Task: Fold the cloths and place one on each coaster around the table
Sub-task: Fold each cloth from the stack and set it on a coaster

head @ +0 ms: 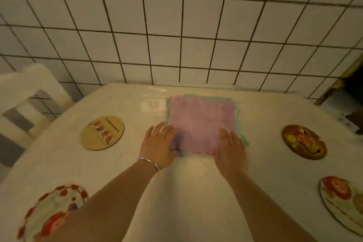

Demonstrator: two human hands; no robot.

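A stack of cloths lies flat at the far middle of the table, with a pink cloth (202,122) on top and green cloth edges (244,139) showing beneath. My left hand (159,145) rests on the near left corner of the pink cloth, fingers closed on its edge. My right hand (229,149) lies on the near right corner, fingers on the cloth. Round coasters ring the table: a tan one (102,132) at the left, a dark one (304,141) at the right, a floral one (53,212) near left and another (341,200) near right.
The pale table (186,192) stands against a white tiled wall (176,25). A white chair (29,92) is at the far left corner. A dark opening shows at the far right edge.
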